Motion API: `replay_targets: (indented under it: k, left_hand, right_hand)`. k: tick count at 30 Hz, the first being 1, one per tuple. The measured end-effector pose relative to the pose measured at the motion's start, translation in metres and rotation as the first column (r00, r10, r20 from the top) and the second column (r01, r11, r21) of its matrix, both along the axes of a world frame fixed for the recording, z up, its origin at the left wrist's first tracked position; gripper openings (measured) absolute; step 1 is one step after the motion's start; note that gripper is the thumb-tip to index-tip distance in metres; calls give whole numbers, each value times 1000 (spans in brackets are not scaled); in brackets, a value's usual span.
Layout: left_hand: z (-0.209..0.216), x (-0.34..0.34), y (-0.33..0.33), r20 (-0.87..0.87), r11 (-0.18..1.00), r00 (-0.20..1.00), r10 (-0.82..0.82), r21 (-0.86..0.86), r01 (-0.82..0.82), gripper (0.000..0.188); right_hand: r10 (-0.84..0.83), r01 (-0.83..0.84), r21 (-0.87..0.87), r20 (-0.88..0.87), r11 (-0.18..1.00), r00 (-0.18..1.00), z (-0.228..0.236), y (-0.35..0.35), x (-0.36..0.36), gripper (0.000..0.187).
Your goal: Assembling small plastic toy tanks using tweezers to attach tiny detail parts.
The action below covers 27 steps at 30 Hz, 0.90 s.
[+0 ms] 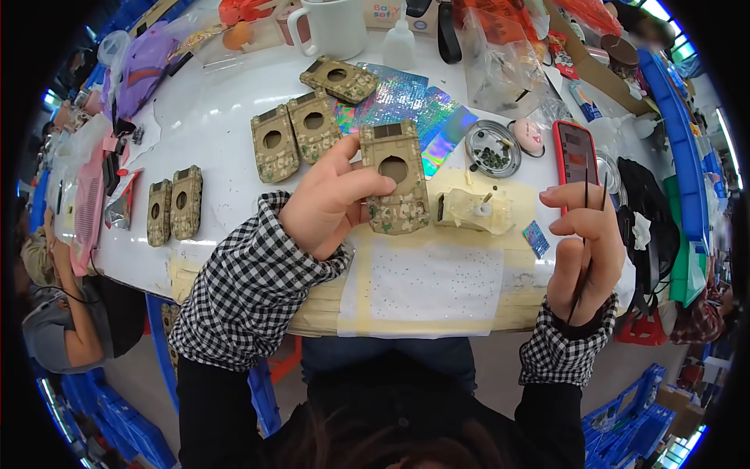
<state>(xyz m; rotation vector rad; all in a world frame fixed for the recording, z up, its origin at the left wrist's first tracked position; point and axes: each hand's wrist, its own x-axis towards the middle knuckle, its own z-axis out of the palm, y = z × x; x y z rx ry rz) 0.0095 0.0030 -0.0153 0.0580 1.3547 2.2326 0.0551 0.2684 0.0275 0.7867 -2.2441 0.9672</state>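
My left hand [322, 202] grips a camouflage toy tank hull [398, 205] with a round hole in its top, thumb beside the hole. The hull is held above the table, tilted toward me. My right hand [587, 254] has its fingers curled around slim dark tweezers [587, 178], whose two tips point away from me and stand apart with nothing visible between them. A cream, tape-covered block [465, 209] with a small peg sits between my hands. Beyond it is a round metal dish [512, 162] holding small dark green pieces. A small shiny blue sticker piece [536, 238] lies near my right hand.
Three more hulls [272, 144] lie beyond my left hand, and two smaller ones [186, 203] farther left. Shiny holographic sheets [398, 98] lie behind. A white dotted sheet [433, 285] is taped at the front edge. A red-cased phone [574, 144] and white mug [336, 31] stand farther back.
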Motion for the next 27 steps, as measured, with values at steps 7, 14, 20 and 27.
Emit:
replay_targets:
  k: [7,14,20,27]
  left_hand:
    - [0,4,1,-13,999,1000,-16,-47,15,65]
    - [-1,4,2,-16,998,999,-28,-49,27,64]
    - [0,4,3,-26,997,1000,-15,-78,13,66]
    - [0,4,3,-32,997,999,-19,-76,17,65]
  right_hand:
    - [-60,59,90,10,994,998,-3,-7,-6,6]
    - [7,-11,103,35,995,999,-11,-16,-6,11]
    - [17,-19,101,17,995,1000,-15,-15,-6,14]
    - [44,-49,112,40,993,998,-19,-15,-5,9]
